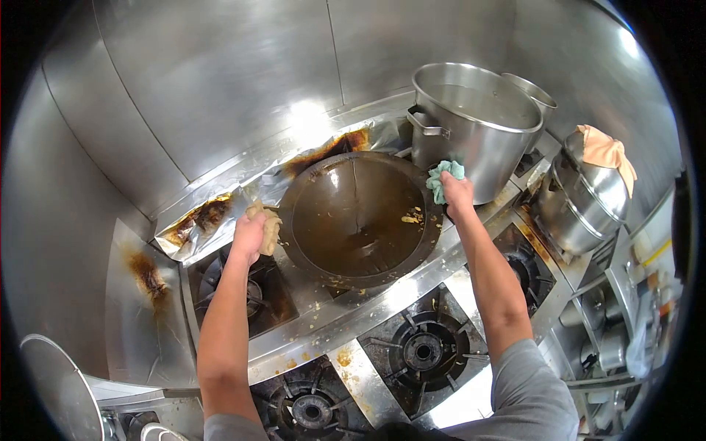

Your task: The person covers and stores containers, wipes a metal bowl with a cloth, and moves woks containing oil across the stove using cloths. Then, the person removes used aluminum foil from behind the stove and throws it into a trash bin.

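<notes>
We had tan cloth (269,226) bunched in left hand (248,237), green cloth (443,181) in right hand (457,193), both by wok (353,281); wok still sat on range (346,323), food scraps (413,216) left inside.

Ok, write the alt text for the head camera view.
A person's left hand, gripping a tan cloth, and right hand, gripping a green cloth, are at opposite sides of a large dark wok on a steel stove. Food scraps lie inside; a tall steel pot stands beyond the right hand.
</notes>
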